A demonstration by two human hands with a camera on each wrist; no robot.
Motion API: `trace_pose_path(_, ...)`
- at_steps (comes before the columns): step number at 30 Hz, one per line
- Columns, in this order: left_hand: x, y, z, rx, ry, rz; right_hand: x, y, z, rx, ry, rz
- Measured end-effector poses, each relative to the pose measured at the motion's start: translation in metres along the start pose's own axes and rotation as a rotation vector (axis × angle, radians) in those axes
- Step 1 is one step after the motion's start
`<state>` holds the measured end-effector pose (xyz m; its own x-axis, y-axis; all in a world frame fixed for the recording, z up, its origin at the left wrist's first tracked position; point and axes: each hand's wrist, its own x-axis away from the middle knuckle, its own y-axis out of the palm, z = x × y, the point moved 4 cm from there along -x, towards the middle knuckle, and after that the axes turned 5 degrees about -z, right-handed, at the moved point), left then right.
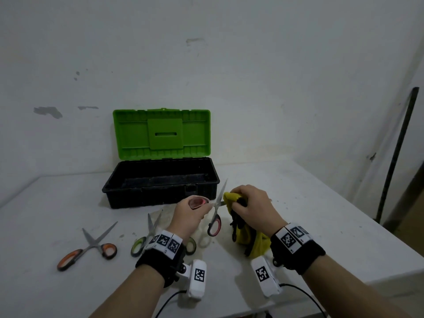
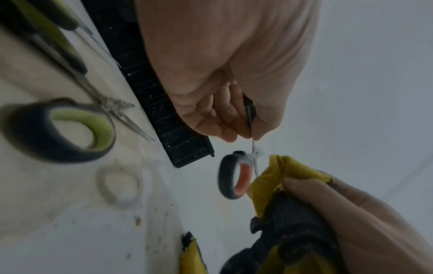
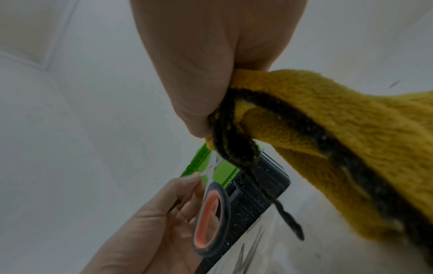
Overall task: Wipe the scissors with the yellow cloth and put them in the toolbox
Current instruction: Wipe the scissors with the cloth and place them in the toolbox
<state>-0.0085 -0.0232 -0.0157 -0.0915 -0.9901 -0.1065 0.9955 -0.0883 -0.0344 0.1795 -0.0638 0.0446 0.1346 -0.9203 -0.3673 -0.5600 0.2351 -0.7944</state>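
Gripping the pink-handled scissors point(image 1: 215, 208) by one loop in the left hand point(image 1: 188, 214), at six o'clock of the open toolbox point(image 1: 160, 180), and pinching the yellow cloth point(image 1: 231, 198) in the right hand point(image 1: 250, 205): best drawn along each blade toward the tip.

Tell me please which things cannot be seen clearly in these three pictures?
- Blade of the red-handled scissors: head view, one blade is wrapped in the yellow cloth.
- Right hand fingertips: buried in cloth.
- Green-handled scissors: the left hand and its wrist cover the middle.
- Toolbox floor: too dark.
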Motion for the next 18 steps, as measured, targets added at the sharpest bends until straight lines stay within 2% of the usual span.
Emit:
trace_pose_path(4,0.002,0.005,-0.004,0.360,-0.084,0.020,0.001,-0.002,-0.004,-0.025,-0.006,-0.001)
trace_pose_path(7,0.004,0.008,-0.002,0.493,-0.129,-0.028,0.002,-0.004,-0.009,-0.063,-0.015,0.000)
trace_pose_path(11,0.006,0.008,0.002,0.350,-0.097,-0.003,0.004,-0.008,-0.015,-0.079,-0.047,0.012)
trace_pose_path(15,0.007,0.011,0.001,0.254,-0.047,-0.031,0.004,-0.006,-0.029,-0.041,-0.191,0.073)
trace_pose_path(18,0.010,0.014,0.005,0.216,-0.018,-0.041,0.004,0.007,-0.035,0.006,-0.231,0.039)
